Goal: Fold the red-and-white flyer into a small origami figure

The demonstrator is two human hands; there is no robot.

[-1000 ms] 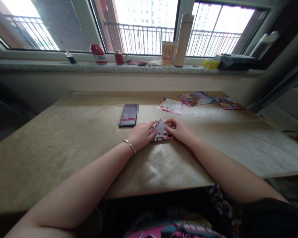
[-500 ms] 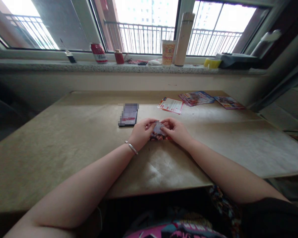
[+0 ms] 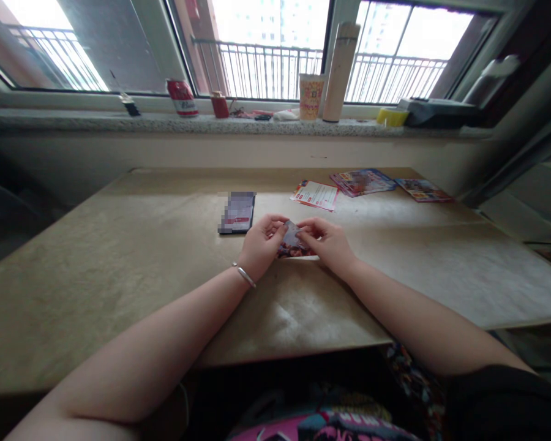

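Observation:
A small printed paper sheet (image 3: 294, 241), folded and coloured in red and blue, lies between my two hands on the brown table (image 3: 119, 269). My left hand (image 3: 260, 245), with a silver bracelet at the wrist, pinches the paper's left side. My right hand (image 3: 328, 243) pinches its right side with curled fingers. Most of the paper is hidden by my fingers.
A dark phone (image 3: 237, 213) lies just beyond my left hand. Three printed leaflets (image 3: 316, 195) (image 3: 362, 182) (image 3: 423, 190) lie at the far right of the table. On the windowsill stand a red can (image 3: 182, 98), a paper cup (image 3: 311, 97) and a tall flask (image 3: 340, 64).
My hands have drawn closer together and the paper has gone from a wider flat shape to a smaller, more folded one between my fingers.

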